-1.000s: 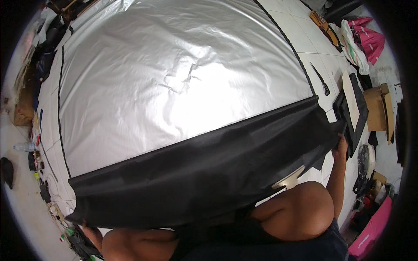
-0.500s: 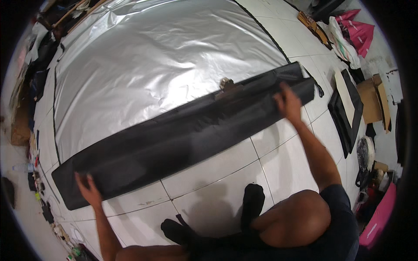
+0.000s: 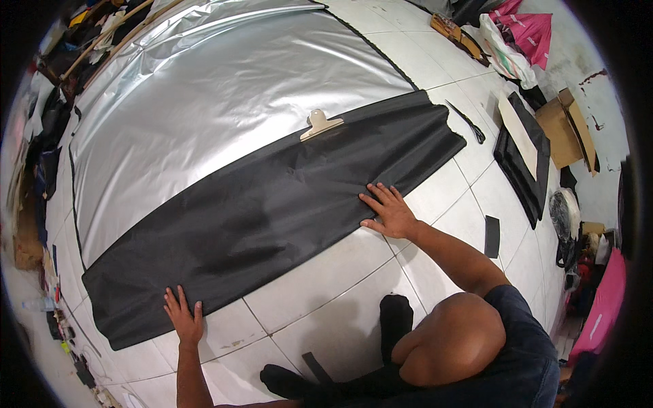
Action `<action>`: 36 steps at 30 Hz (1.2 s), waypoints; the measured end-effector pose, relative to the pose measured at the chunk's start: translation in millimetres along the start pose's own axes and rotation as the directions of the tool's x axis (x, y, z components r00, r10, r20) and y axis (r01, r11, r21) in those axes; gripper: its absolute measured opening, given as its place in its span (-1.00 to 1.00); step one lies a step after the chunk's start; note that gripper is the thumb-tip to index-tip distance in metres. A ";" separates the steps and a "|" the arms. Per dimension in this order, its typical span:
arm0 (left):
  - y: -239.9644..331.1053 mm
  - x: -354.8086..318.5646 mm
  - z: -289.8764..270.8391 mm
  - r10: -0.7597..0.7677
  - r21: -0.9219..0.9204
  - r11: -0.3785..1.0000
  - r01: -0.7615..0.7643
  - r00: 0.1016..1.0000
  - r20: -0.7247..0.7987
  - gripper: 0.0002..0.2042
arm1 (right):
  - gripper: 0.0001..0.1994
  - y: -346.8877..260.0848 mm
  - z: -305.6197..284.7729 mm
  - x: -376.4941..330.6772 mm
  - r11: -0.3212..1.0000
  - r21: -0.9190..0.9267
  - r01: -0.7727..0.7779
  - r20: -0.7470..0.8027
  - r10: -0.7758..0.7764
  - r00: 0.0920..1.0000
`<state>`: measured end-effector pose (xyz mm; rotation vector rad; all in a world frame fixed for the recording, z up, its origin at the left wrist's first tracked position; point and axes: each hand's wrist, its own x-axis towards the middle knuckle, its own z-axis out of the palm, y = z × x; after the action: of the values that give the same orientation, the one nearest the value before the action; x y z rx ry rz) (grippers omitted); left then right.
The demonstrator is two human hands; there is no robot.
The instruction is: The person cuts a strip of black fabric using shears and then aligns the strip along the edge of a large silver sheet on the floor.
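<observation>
A large silver sheet [image 3: 204,115] with dark edges is spread over the tiled floor. Along its near side lies a long band of black fabric [image 3: 238,217], folded double and slightly wrinkled; whether it is the same sheet turned over, I cannot tell. A metal bulldog clip [image 3: 320,128] grips the band's far edge. My left hand [image 3: 183,316] rests with fingers spread on the near edge, toward the left end. Farther right, my right hand [image 3: 390,209] presses flat on the same edge, fingers apart. Neither hand holds anything.
Black-handled scissors [image 3: 471,125] lie past the band's right end. Folded black material [image 3: 510,160] with a cream strip, a cardboard box [image 3: 561,129] and pink bags [image 3: 524,34] line the right side. A small black strip [image 3: 492,236] is on the tiles.
The black band now lies flatter and wider. My right hand has moved left and inward from the band's right end; my left hand has shifted right. The bulldog clip shows plainly.
</observation>
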<state>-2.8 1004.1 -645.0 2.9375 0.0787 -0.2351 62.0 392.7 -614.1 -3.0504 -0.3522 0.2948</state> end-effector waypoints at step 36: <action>-132.5 -126.6 36.6 -0.918 -0.633 0.259 0.730 0.390 0.074 -0.21 | -0.57 129.6 38.4 -136.5 -0.171 0.866 -0.470 0.323 0.909 0.264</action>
<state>-142.3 1122.1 -684.8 1.9411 1.5321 0.1321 -47.5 236.4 -637.0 -1.6262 1.3258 -0.1910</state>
